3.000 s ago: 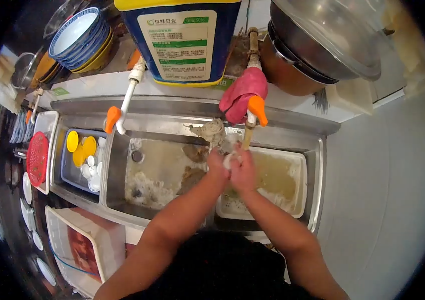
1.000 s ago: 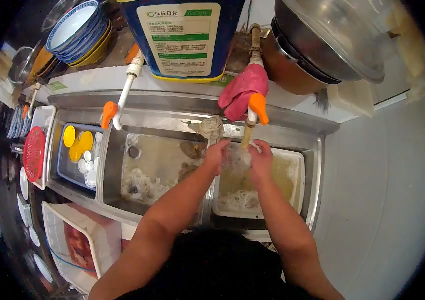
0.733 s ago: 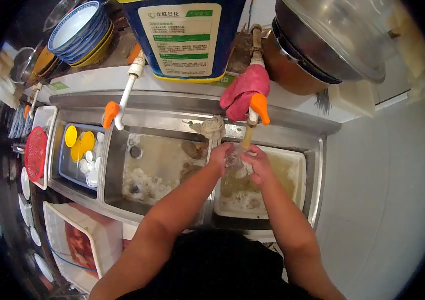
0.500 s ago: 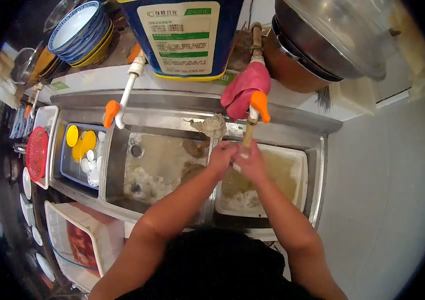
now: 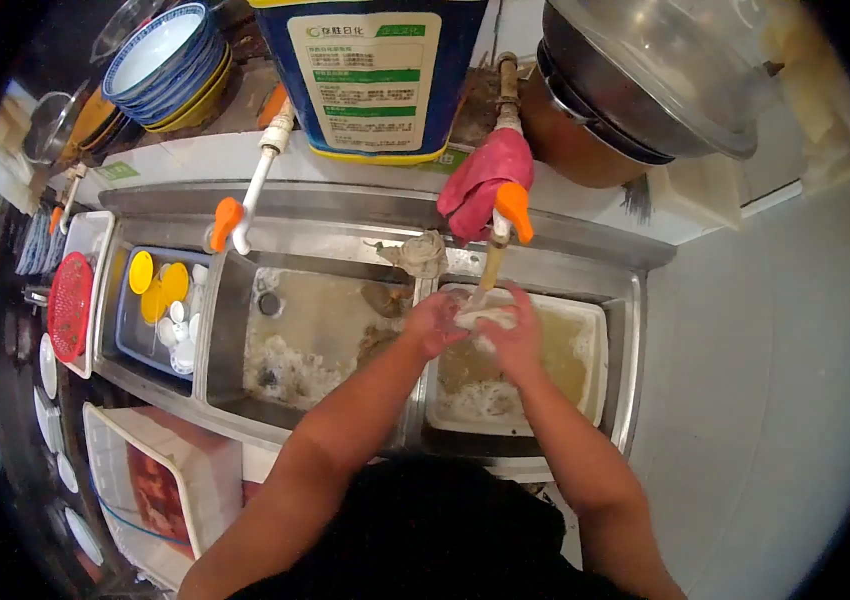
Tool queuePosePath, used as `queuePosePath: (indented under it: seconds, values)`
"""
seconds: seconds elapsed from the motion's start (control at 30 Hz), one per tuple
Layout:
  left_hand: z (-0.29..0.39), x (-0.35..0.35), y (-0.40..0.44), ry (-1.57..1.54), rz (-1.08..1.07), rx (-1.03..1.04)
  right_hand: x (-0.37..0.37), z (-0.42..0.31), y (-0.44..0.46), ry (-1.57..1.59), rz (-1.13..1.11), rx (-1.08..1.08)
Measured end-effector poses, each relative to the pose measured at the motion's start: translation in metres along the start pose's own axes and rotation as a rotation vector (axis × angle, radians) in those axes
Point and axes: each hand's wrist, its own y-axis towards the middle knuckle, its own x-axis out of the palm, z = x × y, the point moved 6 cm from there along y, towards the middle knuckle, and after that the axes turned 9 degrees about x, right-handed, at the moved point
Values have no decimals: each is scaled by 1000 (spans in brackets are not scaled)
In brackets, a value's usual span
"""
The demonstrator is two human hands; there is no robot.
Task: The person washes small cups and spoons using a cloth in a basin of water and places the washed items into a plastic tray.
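Sink point(image 5: 305, 242): stainless steel, basins side by side.
Pale bundle point(image 5: 485, 318): beneath the tap point(image 5: 493, 264), above the white tub point(image 5: 596, 370); material unclear.
Grip: my left hand point(image 5: 435, 322) and right hand point(image 5: 517, 335) curled round it.
Grey cloth point(image 5: 421, 256): at the sink's back, near my left hand.
Pink cloth point(image 5: 488, 180): wrapped about the tap's pipe.
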Motion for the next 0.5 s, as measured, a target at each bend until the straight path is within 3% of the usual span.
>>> queuePosePath:
  seconds: [0.07,0.1,0.17,0.27,0.4,0.43,0.5]
  values:
    - [4,18,-16,54,-24,-56,-39,19,2,196,253,-102]
    - [2,21,-17,55,-26,-60,-51,34,4,197,256,-101]
    - [-6,32,-18,-59,-44,-157,-79,68,4,246,391,40]
    - [-3,46,-16,-166,-143,-212,-92,73,-19,462,347,151]
    - [10,53,-27,75,-206,1,-117,112,-21,411,439,153]
    - [18,48,-29,782,-201,134,-117,122,-20,453,434,193]
    - [28,45,-39,1484,-162,270,-117,142,-18,489,419,232]
